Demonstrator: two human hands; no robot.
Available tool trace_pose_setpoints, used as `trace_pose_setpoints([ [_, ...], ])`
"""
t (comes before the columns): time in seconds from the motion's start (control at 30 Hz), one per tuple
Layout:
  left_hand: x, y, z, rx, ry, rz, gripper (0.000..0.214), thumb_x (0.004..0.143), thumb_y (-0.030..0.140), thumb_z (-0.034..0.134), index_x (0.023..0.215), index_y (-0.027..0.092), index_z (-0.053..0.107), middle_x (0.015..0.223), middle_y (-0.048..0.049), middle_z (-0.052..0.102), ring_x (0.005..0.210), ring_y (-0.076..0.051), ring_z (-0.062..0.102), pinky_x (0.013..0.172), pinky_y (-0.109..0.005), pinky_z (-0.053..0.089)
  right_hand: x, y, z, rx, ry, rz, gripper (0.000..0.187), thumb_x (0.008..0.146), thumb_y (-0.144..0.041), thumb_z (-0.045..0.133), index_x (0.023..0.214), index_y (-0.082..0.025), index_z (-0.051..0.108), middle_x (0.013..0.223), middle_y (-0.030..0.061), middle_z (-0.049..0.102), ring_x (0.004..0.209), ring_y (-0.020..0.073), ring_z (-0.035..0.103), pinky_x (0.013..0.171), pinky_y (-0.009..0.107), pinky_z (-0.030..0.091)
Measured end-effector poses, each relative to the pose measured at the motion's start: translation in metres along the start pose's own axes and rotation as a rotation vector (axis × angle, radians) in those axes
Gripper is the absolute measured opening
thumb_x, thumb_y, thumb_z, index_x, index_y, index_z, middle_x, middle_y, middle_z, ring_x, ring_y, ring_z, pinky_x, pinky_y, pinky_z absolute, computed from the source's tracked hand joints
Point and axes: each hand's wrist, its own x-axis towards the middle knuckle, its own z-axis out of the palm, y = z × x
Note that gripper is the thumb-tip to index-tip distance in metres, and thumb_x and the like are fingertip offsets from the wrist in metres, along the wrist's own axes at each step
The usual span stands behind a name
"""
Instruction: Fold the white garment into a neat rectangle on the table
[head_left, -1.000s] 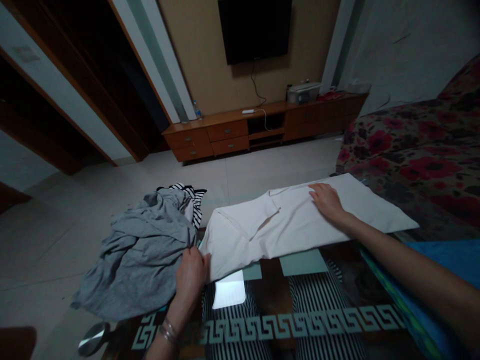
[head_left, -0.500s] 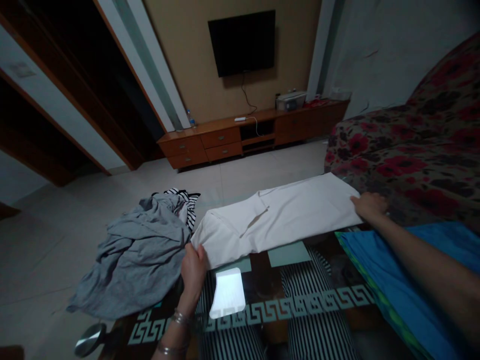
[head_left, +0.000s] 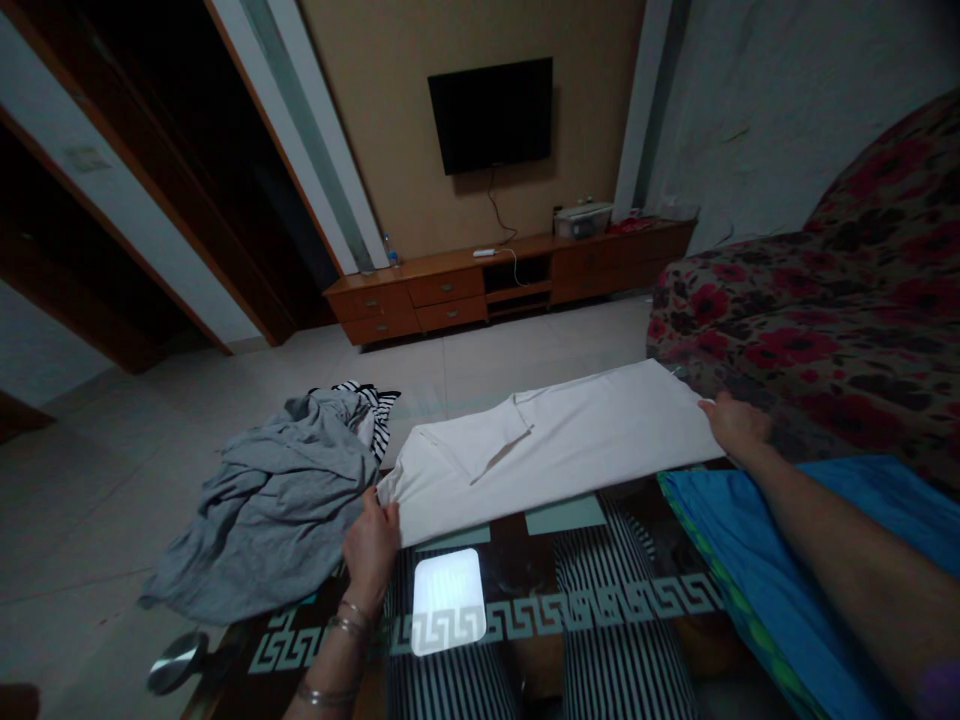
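Observation:
A long white cloth garment, folded into a flat strip with a collar-like flap, lies across the edge of a dark glass table. My left hand pinches its near left end. My right hand grips the far right end at the edge. A crumpled grey garment lies just left of my left hand, over a black-and-white striped garment. A blue cloth lies beneath my right forearm.
Behind the white garment, a floral red sofa runs along the right side. A tiled floor spreads left and ahead. A low wooden cabinet stands against the far wall under a wall-mounted TV. A bright reflection marks the glass.
My right hand has moved from the middle of the white garment to its right end. That end has been drawn in, making the strip shorter. My left hand stays at the left end.

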Motion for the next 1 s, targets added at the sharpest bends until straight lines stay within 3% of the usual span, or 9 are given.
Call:
trace_pose_setpoints([
  [0.1,-0.01,-0.003,-0.01,0.05,0.014,0.042,0.051,0.094,0.035,0.041,0.138,0.009,0.038,0.088,-0.0155,0.069,0.079,-0.029,0.067,0.066,-0.033,0.048,-0.002,0.001,-0.007,-0.011,-0.032,0.056,0.049,0.096,-0.044,0.044,0.117,-0.004,0.063,0.095,0.0304,0.063,0.095,0.0341,0.064,0.071,0.041,0.039],
  [0.17,-0.014,-0.002,-0.02,0.09,0.09,0.125,0.052,0.091,0.028,0.046,0.139,0.008,0.039,0.1,-0.0177,0.067,0.09,-0.028,0.066,0.072,-0.033,0.049,-0.003,-0.004,-0.02,-0.034,-0.002,0.112,0.051,0.094,-0.041,0.049,0.121,0.001,0.059,0.107,0.0366,0.058,0.109,0.0384,0.057,0.078,0.045,0.039],
  [0.27,-0.006,0.022,-0.033,0.125,0.226,0.29,0.049,0.085,0.013,0.048,0.134,0.01,0.049,0.127,-0.0191,0.058,0.116,-0.029,0.056,0.089,-0.036,0.049,-0.012,-0.041,-0.051,-0.013,0.083,0.006,0.05,0.092,-0.033,0.054,0.123,0.006,0.056,0.119,0.0401,0.051,0.12,0.0436,0.047,0.09,0.053,0.035],
  [0.33,0.007,0.055,-0.034,0.102,0.269,0.392,0.049,0.083,0.008,0.045,0.132,0.01,0.053,0.143,-0.0173,0.047,0.133,-0.03,0.043,0.104,-0.041,0.041,-0.027,-0.089,-0.067,0.063,0.091,-0.245,0.043,0.095,-0.026,0.046,0.127,0.002,0.055,0.122,0.0345,0.054,0.12,0.039,0.048,0.095,0.054,0.034],
  [0.43,0.028,0.114,-0.022,0.04,0.249,0.496,0.05,0.087,0.009,0.04,0.136,0.013,0.052,0.155,-0.0142,0.034,0.144,-0.03,0.026,0.113,-0.049,0.03,-0.064,-0.185,-0.072,0.143,0.041,-0.613,0.042,0.095,-0.018,0.044,0.134,-0.01,0.054,0.137,0.0192,0.052,0.129,0.026,0.045,0.107,0.039,0.033],
  [0.53,0.043,0.157,0.003,-0.014,0.175,0.546,0.048,0.095,0.02,0.034,0.14,0.015,0.048,0.156,-0.0131,0.031,0.145,-0.031,0.025,0.111,-0.055,0.03,-0.108,-0.274,-0.055,0.197,0.011,-0.851,0.039,0.096,-0.026,0.046,0.133,-0.022,0.057,0.145,0.0062,0.048,0.136,0.0179,0.039,0.112,0.029,0.029],
  [0.63,0.05,0.168,0.03,-0.026,0.118,0.573,0.049,0.098,0.029,0.028,0.142,0.016,0.045,0.156,-0.0133,0.032,0.145,-0.032,0.025,0.11,-0.057,0.031,-0.141,-0.326,-0.029,0.339,-0.02,-1.057,0.043,0.097,-0.032,0.045,0.137,-0.019,0.053,0.149,0.0097,0.042,0.14,0.0237,0.034,0.115,0.04,0.026],
  [0.8,0.061,0.145,0.053,-0.002,0.065,0.578,0.052,0.1,0.037,0.024,0.144,0.018,0.044,0.154,-0.0135,0.035,0.143,-0.031,0.03,0.11,-0.056,0.031,-0.152,-0.336,0.001,0.393,-0.069,-1.033,0.041,0.099,-0.032,0.04,0.136,-0.018,0.052,0.147,0.0115,0.045,0.138,0.0242,0.037,0.112,0.045,0.03],
  [1.0,0.07,0.124,0.053,0.015,0.035,0.565,0.053,0.099,0.042,0.027,0.144,0.02,0.045,0.156,-0.0124,0.033,0.144,-0.032,0.027,0.111,-0.057,0.029,-0.143,-0.333,0.008,0.416,-0.094,-1.023,0.042,0.099,-0.039,0.043,0.137,-0.023,0.053,0.148,0.0067,0.044,0.139,0.0218,0.036,0.114,0.041,0.03],
])
